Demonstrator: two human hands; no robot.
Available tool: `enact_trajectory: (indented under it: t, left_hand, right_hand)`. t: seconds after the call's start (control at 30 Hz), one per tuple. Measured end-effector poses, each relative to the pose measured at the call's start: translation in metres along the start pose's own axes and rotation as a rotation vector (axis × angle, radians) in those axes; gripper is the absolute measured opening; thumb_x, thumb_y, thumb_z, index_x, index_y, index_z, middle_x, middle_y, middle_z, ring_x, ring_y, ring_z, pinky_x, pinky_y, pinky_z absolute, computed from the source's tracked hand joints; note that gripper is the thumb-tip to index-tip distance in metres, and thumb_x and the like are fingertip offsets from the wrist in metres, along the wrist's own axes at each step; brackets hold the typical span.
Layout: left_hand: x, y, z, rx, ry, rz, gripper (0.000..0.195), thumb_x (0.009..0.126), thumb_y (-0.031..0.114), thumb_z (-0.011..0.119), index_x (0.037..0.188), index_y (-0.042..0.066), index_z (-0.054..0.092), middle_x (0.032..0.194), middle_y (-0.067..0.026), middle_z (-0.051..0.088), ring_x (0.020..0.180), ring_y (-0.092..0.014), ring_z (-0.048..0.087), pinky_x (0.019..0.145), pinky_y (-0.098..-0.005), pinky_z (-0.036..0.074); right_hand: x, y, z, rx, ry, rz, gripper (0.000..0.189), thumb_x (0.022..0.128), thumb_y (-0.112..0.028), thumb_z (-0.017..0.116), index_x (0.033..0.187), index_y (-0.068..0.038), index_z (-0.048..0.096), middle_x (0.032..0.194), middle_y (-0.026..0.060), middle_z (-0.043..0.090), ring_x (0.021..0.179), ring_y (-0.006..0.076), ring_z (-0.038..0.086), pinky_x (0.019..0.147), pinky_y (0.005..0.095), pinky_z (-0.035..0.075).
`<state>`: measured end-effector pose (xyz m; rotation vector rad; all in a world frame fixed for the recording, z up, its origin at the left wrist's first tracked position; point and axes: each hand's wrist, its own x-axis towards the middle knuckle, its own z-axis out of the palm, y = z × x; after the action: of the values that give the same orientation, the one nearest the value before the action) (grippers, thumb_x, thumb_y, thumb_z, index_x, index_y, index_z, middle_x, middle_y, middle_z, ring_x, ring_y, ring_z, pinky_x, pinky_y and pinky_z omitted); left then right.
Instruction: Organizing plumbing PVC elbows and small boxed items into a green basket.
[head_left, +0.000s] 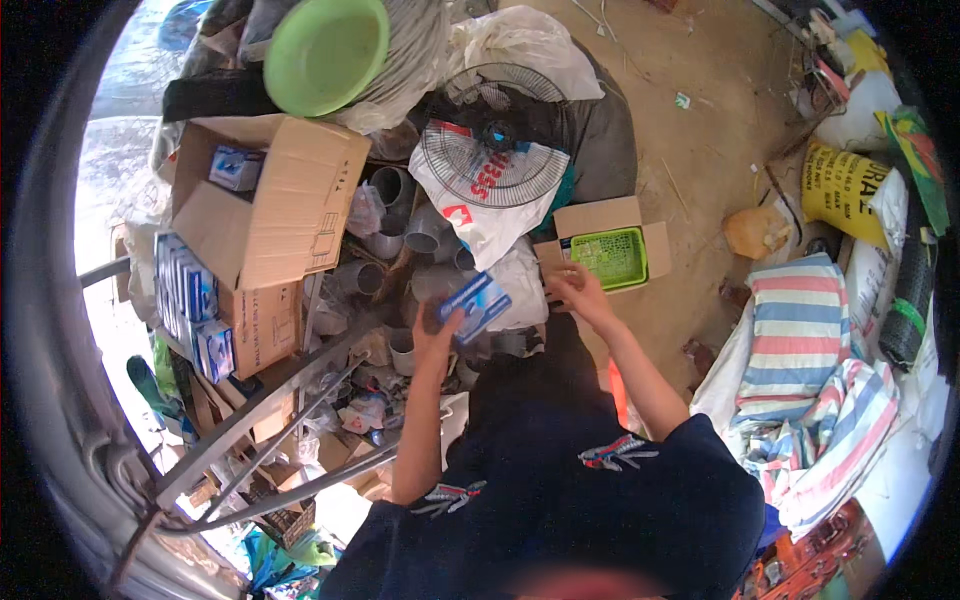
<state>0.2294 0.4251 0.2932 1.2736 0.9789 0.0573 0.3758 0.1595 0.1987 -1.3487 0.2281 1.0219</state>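
Observation:
A small blue-and-white printed box (475, 306) is gripped in my left hand (436, 330), above grey plastic pipe pieces. My right hand (576, 294) is off to the right with its fingers parted, close to the near left edge of an open cardboard box (600, 216). Inside that box lies a bright green plastic basket (609, 258). Whether the right fingertips touch the cardboard, I cannot tell. At the left, a large open carton (300, 202) holds another blue-and-white box (235, 168), and several similar boxes (187, 285) are stacked beside it.
Grey pipe sections (424, 228) fill the middle. A fan with a wire guard (496, 135) stands beyond them, near a green basin (327, 56). Metal bars (255, 416) cross at lower left. Striped woven bags (799, 337) and a yellow sack (844, 195) lie at the right.

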Motion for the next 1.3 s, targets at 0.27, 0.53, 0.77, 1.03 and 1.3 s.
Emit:
enact_trajectory:
  t: [0.27,0.53,0.77,1.03,1.3]
  left_hand:
    - [0.010,-0.189,-0.085,0.257,0.148,-0.320,0.059,0.084,0.016,0.086,0.133,0.001,0.057,0.124,-0.0097,0.065,0.111,-0.021,0.062,0.098,-0.0353,0.050]
    - [0.010,-0.310,-0.124,0.226,0.288,-0.458,0.055,0.082,0.009,0.086,0.130,0.003,0.060,0.119,-0.0102,0.067,0.108,-0.021,0.064,0.098,-0.0343,0.051]
    - [0.008,-0.282,-0.106,0.190,0.230,-0.429,0.053,0.083,0.006,0.085,0.130,0.006,0.060,0.120,-0.0110,0.067,0.106,-0.021,0.065,0.094,-0.0331,0.053]
    - [-0.003,-0.201,-0.098,0.163,0.123,-0.194,0.052,0.084,0.008,0.085,0.130,0.006,0.061,0.123,-0.0100,0.066,0.110,-0.020,0.063,0.097,-0.0339,0.051]
    - [-0.024,-0.169,-0.089,0.090,0.175,-0.114,0.051,0.083,0.011,0.085,0.128,0.004,0.062,0.122,-0.0084,0.066,0.110,-0.019,0.062,0.098,-0.0345,0.050]
  right_hand:
    - [0.159,0.264,-0.134,-0.109,0.415,0.518,0.058,0.095,-0.021,0.071,0.142,-0.010,0.038,0.094,0.0206,0.071,0.071,0.0290,0.074,0.062,0.0456,0.063]
    - [0.338,0.468,-0.176,-0.108,0.512,0.427,0.051,0.096,-0.018,0.068,0.138,-0.004,0.044,0.088,0.0219,0.072,0.073,0.0337,0.075,0.051,0.0486,0.059]
    - [0.276,0.471,-0.145,-0.834,0.934,-0.010,0.049,0.095,-0.025,0.068,0.131,0.007,0.061,0.100,0.0268,0.074,0.086,0.0439,0.073,0.074,0.0448,0.057]
    - [0.082,0.185,-0.090,-0.592,0.947,0.114,0.038,0.097,-0.020,0.069,0.127,0.002,0.068,0.089,0.0266,0.074,0.088,0.0334,0.076,0.074,0.0397,0.056]
    - [0.195,0.050,-0.014,-0.874,0.562,-0.697,0.038,0.093,-0.016,0.073,0.127,-0.001,0.065,0.112,0.0273,0.071,0.100,0.0437,0.070,0.084,0.0484,0.056]
